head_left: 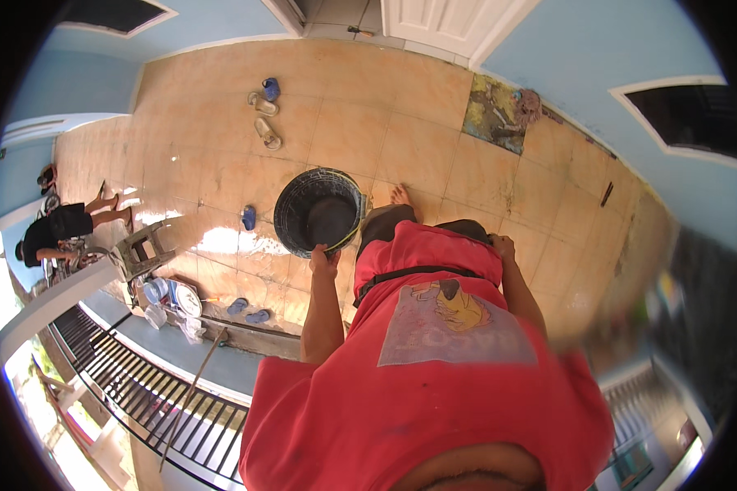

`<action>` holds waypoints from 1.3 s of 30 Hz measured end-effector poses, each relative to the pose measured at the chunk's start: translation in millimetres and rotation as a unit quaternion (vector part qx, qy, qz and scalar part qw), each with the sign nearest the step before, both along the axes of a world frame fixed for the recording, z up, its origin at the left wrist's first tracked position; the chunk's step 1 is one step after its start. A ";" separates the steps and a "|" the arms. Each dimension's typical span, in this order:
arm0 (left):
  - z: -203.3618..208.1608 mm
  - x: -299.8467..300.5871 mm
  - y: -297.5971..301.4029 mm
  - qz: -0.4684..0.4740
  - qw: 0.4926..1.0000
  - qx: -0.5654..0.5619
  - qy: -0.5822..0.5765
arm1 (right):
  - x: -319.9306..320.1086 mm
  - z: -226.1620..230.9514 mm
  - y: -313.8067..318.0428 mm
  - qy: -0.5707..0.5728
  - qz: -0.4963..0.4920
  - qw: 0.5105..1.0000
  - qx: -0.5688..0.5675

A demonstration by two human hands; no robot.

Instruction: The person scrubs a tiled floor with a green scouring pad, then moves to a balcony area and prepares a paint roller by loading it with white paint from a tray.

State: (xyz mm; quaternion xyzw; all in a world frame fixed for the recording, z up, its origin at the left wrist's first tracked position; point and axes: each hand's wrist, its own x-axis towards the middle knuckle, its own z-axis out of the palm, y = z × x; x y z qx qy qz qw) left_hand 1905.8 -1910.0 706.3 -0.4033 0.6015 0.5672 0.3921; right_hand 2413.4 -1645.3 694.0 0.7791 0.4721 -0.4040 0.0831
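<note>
A black bucket [318, 214], its inside streaked with pale marks, is in front of me to the left of my legs. Gripping the near part of its rim, my left hand [325, 259] has its fingers wrapped over the edge. The bucket's mouth faces up toward me, and I cannot tell whether it touches the floor. My right hand [504, 246] is beside my right thigh, against the dark shorts [465, 231]. Its fingers are curled, and whatever they may hold is hidden. My bare foot [400, 195] stands on the tiles right of the bucket.
Sandals [267, 133] and blue slippers [248, 217] lie on the shiny tiled floor [344, 123]. A patch of broken tile [494, 114] with a mop head [527, 107] is by the wall. Left are a wooden stool [139, 252], a railing [151, 401] and another person [65, 222] bending down.
</note>
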 end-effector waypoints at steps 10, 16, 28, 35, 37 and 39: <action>1.4 25.2 8.6 0.132 0.990 0.022 0.043 | -149.4 -15.0 181.2 0.033 0.133 0.990 0.030; 2.7 44.7 27.6 0.277 0.959 -0.064 -0.003 | -238.5 -67.5 280.1 0.076 0.341 0.937 -0.005; 57.2 91.6 97.4 0.595 0.799 -0.084 -0.031 | -495.1 -30.5 394.3 -0.005 0.409 0.901 -0.146; 67.5 79.1 141.3 0.701 0.709 -0.037 -0.061 | -679.1 -43.3 448.7 0.008 0.575 0.813 0.089; 67.8 86.7 151.8 0.722 0.689 -0.025 -0.052 | -728.8 -37.0 439.5 0.027 0.595 0.801 0.056; 72.7 90.2 159.7 0.737 0.675 -0.017 -0.039 | -777.0 -30.7 422.4 0.044 0.621 0.782 0.037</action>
